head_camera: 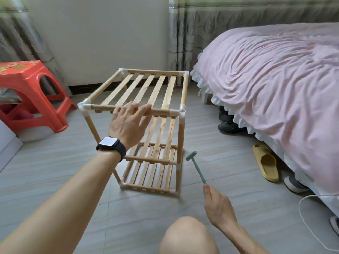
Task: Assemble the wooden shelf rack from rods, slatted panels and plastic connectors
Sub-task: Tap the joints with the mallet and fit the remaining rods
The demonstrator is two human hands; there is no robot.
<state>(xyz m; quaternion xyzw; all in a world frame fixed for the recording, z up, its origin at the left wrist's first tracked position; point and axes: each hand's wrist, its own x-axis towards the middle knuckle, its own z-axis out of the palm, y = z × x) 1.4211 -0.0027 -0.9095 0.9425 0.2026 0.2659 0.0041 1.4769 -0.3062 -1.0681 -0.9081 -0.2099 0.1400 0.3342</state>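
The right hand (219, 206) pinched the very end of a small green hammer (195, 166), while the left hand (128, 121) lay spread on the front top rod (102, 107) of the rack (156, 125) standing on the floor. So loose a hold, I thought, might let a blow glance off a corner connector (178, 112) and tip the frame.

One wooden rack (146, 125) stands on the floor, with three slatted shelves. The top shelf (145, 88) has five slats. Four white plastic corner connectors (84, 106) show at the top level. There is one small green hammer (197, 166), one red plastic stool (31, 92), one bed (275, 79), one yellow slipper (266, 162), one wristwatch (111, 146) and two hands (128, 123).
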